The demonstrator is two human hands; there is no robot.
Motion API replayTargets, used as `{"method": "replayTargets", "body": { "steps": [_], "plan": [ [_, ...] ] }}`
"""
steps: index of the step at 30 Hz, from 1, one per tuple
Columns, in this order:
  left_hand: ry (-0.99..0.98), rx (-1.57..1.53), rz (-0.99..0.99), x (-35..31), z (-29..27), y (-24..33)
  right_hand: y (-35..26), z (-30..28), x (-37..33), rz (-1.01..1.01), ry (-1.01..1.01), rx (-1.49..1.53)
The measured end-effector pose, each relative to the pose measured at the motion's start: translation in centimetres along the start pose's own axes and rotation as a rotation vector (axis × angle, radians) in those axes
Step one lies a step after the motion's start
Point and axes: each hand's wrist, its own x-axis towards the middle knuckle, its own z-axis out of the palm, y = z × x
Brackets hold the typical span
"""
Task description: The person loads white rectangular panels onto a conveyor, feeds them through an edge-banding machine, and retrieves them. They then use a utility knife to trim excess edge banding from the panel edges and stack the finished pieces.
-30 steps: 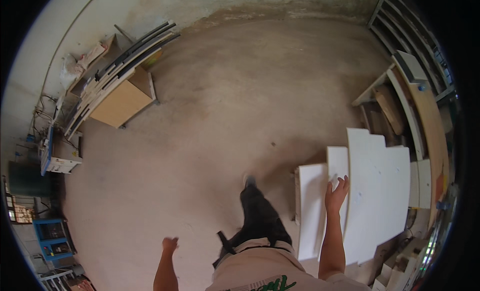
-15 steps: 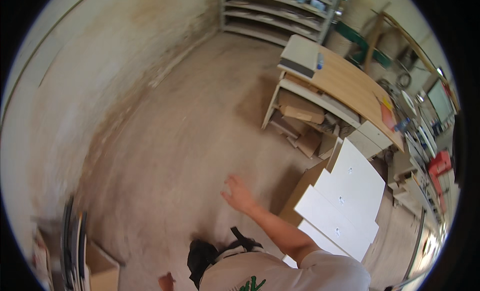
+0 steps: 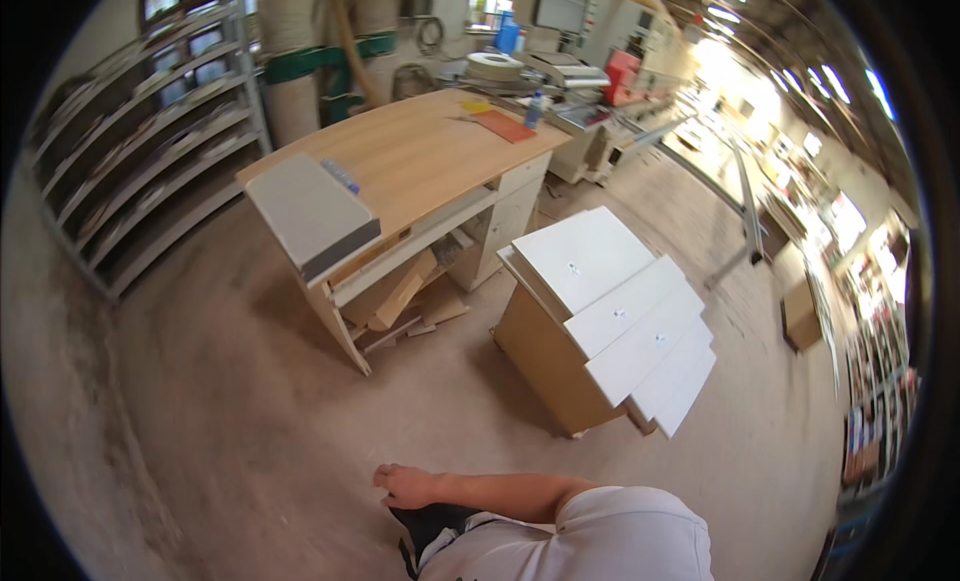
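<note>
My right hand hangs above the bare concrete floor, its forearm reaching in from my pale sleeve. The fingers are loosely bent and a little apart, with nothing seen in them. Nearest to it on the right is a stack of white panels, overlapping like steps on top of a brown box-like base. The hand stays apart from that stack. My left hand is out of the picture.
A wooden-topped desk stands ahead, with a grey flat-topped box, a blue bottle and an orange sheet on it. Cardboard pieces lie underneath. Metal shelving is at the far left; a workshop aisle runs off right.
My view has swung right, bringing the desk and panel stack leftward and the long workshop into sight. My left hand has left the lower edge. My right arm is lower in the picture.
</note>
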Motion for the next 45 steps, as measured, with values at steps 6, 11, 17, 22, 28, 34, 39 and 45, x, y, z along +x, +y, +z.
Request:
{"method": "replayTargets", "body": {
  "steps": [6, 11, 17, 22, 28, 34, 39, 45],
  "plan": [
    [0.051, -0.102, 0.279, 32.8, -10.1, 15.2, 4.3, -1.1, 23.1, 0.306, 0.070, -0.059],
    [-0.063, 0.019, 0.223, 49.3, -12.9, 21.1, 1.8, -5.6, 46.9, 0.074, -0.031, -0.159],
    [-0.257, 0.170, 0.054, 64.3, -13.0, 22.6, -3.2, -14.9, 74.8, -0.165, 0.187, 0.069],
    [-0.343, 0.233, 0.011, 84.4, -12.6, 26.7, 1.8, -20.4, 94.5, -0.080, 0.104, 0.153],
    [-0.267, 0.273, 0.083, 115.4, -18.5, 44.3, 7.5, -30.9, 110.0, 0.153, 0.037, 0.112],
    [-0.095, 0.215, 0.331, 146.8, -20.4, 69.7, 16.8, -45.4, 123.1, 0.257, 0.546, 0.382],
    [-0.107, -0.053, 0.463, 161.6, -13.0, 94.2, 28.7, -59.8, 134.9, 0.227, 0.822, 0.473],
    [-0.521, 0.451, 0.514, 166.8, -2.2, 112.2, 40.1, -81.2, 140.7, 0.426, 0.912, 0.179]
  ]
}}
